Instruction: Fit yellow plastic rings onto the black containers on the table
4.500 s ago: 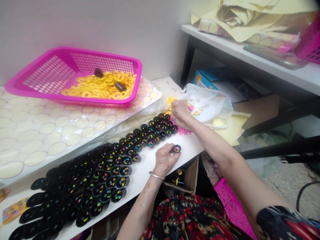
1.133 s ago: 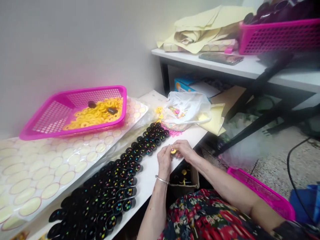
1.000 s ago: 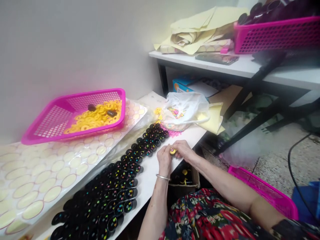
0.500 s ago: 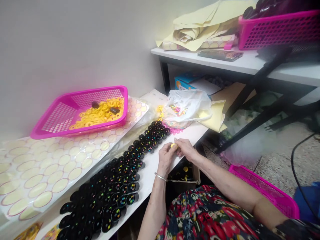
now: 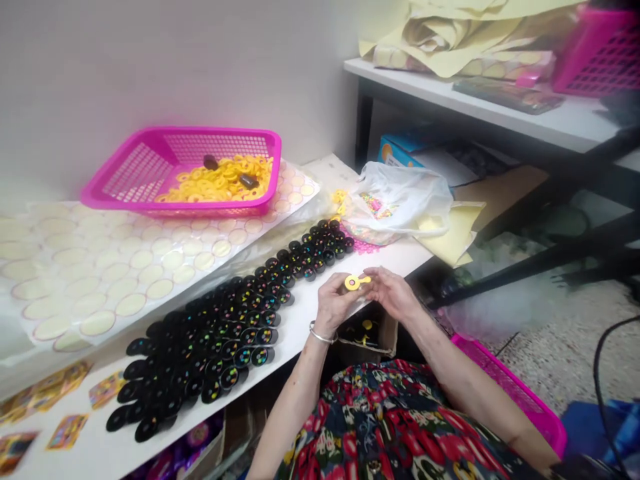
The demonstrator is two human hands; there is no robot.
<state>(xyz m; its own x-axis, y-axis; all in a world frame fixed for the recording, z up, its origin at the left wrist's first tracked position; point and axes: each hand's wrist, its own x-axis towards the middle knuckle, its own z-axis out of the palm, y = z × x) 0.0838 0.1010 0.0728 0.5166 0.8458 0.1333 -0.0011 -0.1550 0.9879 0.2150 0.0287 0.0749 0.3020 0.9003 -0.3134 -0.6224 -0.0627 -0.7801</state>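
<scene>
Both hands pinch 1 yellow ring piece [image 5: 353,283]: left hand [image 5: 334,305] under its disc, right hand [image 5: 391,294] at its tab. It looks light, thin and stiff; edge grip suits. Black caps [image 5: 240,320] lie just left.

Both forearms, bare, extend forward from the lower edge of the view and converge over the near edge of the white table [image 5: 345,317]. The left hand [image 5: 334,305], a thin bangle at its wrist, is raised with fingers curled and thumb and forefinger pinched together just above that edge. The right hand [image 5: 393,293] lies just beside it, past the table's edge, palm turned inward, its fingertips [image 5: 369,279] meeting those of the left. The right elbow is bent at lower right.
</scene>
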